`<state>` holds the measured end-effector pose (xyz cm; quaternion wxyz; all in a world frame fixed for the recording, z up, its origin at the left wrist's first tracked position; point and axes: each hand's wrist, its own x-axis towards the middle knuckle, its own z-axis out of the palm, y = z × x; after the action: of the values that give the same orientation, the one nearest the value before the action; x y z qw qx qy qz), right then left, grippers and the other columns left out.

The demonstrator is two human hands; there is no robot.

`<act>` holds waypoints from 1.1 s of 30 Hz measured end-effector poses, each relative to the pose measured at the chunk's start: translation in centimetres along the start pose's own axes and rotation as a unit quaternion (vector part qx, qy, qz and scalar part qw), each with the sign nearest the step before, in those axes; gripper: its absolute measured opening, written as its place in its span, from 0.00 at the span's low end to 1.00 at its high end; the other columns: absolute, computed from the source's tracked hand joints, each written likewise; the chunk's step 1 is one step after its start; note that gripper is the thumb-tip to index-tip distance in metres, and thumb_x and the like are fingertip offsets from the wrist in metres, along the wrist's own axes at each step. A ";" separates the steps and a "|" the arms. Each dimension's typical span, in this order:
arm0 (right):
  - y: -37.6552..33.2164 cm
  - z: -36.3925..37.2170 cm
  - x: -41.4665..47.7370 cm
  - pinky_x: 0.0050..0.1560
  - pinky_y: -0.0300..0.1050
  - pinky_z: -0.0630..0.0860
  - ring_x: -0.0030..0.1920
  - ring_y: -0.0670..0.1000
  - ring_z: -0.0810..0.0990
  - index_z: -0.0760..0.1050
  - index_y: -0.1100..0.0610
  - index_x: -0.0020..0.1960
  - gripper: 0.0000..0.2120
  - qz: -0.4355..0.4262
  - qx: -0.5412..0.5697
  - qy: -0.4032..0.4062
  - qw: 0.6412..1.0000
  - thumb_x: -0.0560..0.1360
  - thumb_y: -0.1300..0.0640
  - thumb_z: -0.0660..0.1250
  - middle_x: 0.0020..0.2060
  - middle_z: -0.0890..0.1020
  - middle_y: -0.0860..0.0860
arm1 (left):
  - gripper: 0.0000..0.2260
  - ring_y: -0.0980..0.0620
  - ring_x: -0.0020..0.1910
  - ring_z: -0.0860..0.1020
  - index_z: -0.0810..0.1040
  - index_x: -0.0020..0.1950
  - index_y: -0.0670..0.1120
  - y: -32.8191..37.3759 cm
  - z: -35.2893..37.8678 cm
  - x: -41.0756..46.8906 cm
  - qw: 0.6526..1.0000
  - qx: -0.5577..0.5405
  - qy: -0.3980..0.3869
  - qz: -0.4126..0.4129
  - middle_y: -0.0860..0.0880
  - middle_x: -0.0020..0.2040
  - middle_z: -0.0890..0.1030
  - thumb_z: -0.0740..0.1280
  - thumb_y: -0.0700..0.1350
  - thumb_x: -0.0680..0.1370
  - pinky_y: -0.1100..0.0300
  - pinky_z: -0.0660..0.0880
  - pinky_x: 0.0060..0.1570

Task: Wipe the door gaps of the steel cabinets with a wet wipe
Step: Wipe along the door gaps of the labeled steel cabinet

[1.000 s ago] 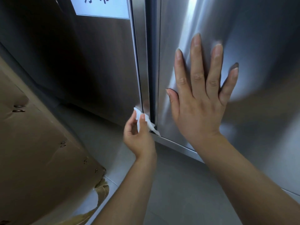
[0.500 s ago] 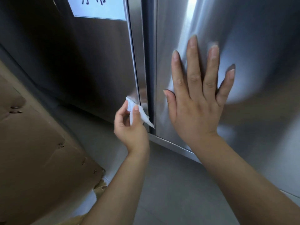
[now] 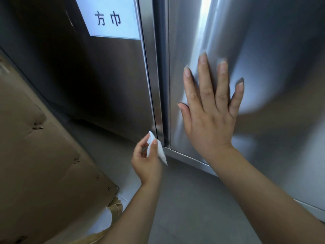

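Pinches the wet wipe (image 3: 159, 150) between thumb and curled fingers of the left hand (image 3: 146, 161), at the 6 o'clock end of the door gap (image 3: 162, 85), by the bottom corner of the left door (image 3: 105, 76). Presses the right hand (image 3: 209, 110) flat, fingers spread, on the right door (image 3: 263, 50) at 3 o'clock of the gap. Grey floor (image 3: 184, 199) open at 6 o'clock; cardboard (image 3: 44, 155) edge at 9 o'clock, well apart.

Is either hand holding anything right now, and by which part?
The left hand pinches the wet wipe near its upper end, thumb over it; the lower corner hangs free. The right hand holds nothing, flat on the steel door.
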<state>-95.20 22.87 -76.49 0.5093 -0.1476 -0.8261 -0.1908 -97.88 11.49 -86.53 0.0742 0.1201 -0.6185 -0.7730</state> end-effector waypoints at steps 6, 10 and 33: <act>0.6 -3.8 0.1 0.74 0.53 0.43 0.74 0.56 0.52 0.63 0.56 0.73 0.25 0.011 0.132 -0.091 0.987 0.78 0.54 0.64 0.73 0.60 0.52 | 0.11 0.55 0.42 0.81 0.81 0.49 0.53 6.1 -3.7 0.2 0.995 0.098 -0.027 -0.018 0.53 0.43 0.83 0.70 0.36 0.75 0.61 0.78 0.45; 0.6 -9.4 2.4 0.71 0.53 0.61 0.73 0.57 0.61 0.65 0.58 0.71 0.23 0.040 0.259 -0.225 0.938 0.77 0.55 0.63 0.72 0.64 0.57 | 0.09 0.49 0.47 0.83 0.82 0.50 0.57 14.3 -5.9 -0.3 0.985 0.154 -0.044 -0.069 0.52 0.47 0.84 0.72 0.42 0.75 0.50 0.81 0.50; 9.8 -45.4 42.7 0.43 0.50 0.81 0.48 0.56 0.83 0.76 0.60 0.59 0.25 0.000 0.339 -0.490 0.803 0.73 0.44 0.55 0.52 0.82 0.54 | 0.12 0.63 0.42 0.80 0.80 0.48 0.62 72.9 -6.1 -18.6 0.937 0.276 -0.209 -0.037 0.57 0.48 0.81 0.69 0.42 0.77 0.70 0.76 0.36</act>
<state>-73.97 12.47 -18.01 0.0540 -0.0393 -0.9778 0.1987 -80.76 -5.69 -15.04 -0.1215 -0.0060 -0.8041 -0.5820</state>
